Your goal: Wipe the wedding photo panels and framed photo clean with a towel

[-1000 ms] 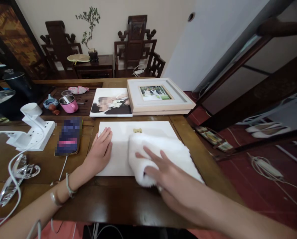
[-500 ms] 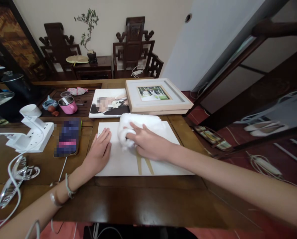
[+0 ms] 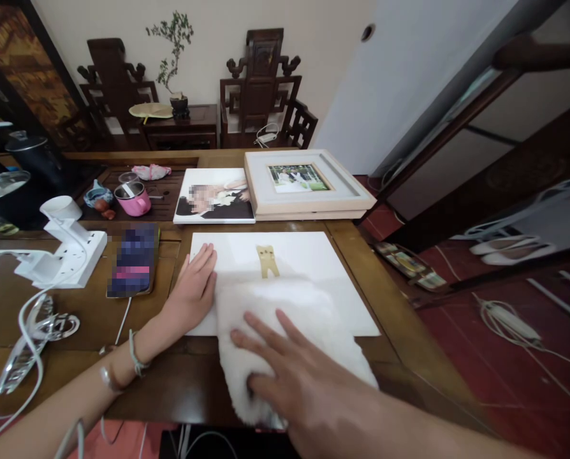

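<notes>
On the table lies a flat white panel (image 3: 308, 255) with a gold-coloured two-legged piece (image 3: 266, 258) near its upper middle. My left hand (image 3: 196, 290) rests flat on the panel's left edge, fingers stretched out. My right hand (image 3: 285, 370) holds a fluffy white cloth (image 3: 294, 299) against the panel's lower part. Its fingers spread over the cloth, and the thumb digs into a fold. The cloth hangs past the panel's near edge and covers the lower middle of it.
Behind the panel lie a photo print (image 3: 213, 197) and a framed photo (image 3: 314, 182). On the left are a phone (image 3: 134, 261), a power strip (image 3: 77, 261) with cables, a clear hair claw (image 3: 36, 344) and a pink cup (image 3: 132, 199). The table's right edge drops to the floor.
My right hand has drawn the cloth from the panel's upper part toward me, and the cloth is more spread out. The gold piece's top is now uncovered. My left hand stays on the panel.
</notes>
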`<state>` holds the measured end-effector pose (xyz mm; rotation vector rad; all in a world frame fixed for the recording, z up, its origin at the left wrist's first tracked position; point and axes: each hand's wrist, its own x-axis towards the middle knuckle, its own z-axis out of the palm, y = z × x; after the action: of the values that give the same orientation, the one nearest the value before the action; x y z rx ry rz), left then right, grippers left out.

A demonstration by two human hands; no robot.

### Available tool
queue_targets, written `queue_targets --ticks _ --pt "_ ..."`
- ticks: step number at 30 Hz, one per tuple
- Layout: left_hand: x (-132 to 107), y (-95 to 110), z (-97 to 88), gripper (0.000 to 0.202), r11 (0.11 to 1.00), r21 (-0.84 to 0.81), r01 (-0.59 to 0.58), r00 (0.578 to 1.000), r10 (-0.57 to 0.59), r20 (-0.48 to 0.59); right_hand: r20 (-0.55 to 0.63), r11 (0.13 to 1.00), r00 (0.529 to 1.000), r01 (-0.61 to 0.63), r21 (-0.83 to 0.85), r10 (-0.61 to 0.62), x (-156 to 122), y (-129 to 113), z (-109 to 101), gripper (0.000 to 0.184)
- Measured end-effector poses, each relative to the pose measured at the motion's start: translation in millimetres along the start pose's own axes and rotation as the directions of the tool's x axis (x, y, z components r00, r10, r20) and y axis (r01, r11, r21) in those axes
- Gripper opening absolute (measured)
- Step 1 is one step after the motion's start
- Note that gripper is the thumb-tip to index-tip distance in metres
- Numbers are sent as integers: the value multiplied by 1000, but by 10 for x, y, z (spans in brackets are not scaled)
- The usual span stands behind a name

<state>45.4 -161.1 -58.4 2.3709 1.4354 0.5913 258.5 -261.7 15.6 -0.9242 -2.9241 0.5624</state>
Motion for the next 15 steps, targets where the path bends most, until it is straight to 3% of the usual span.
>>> queue_targets --ticks 5,9,12,15 --pt "-4 -14 5 47 1000 -20 -11 1000 11 -16 57 994 993 -108 12 107 443 459 -356 34" --pt "-4 -22 -14 48 998 -62 -21 999 20 -30 58 985 983 -172 -10 172 719 723 -505 33" --pt "6 -32 -25 48 997 -74 -10 1000 8 -25 30 988 988 -148 -35 149 716 717 -478 31" --pt "14 -41 -21 48 998 -60 -1 1000 0 -20 32 995 995 -92 -34 93 550 527 -371 31"
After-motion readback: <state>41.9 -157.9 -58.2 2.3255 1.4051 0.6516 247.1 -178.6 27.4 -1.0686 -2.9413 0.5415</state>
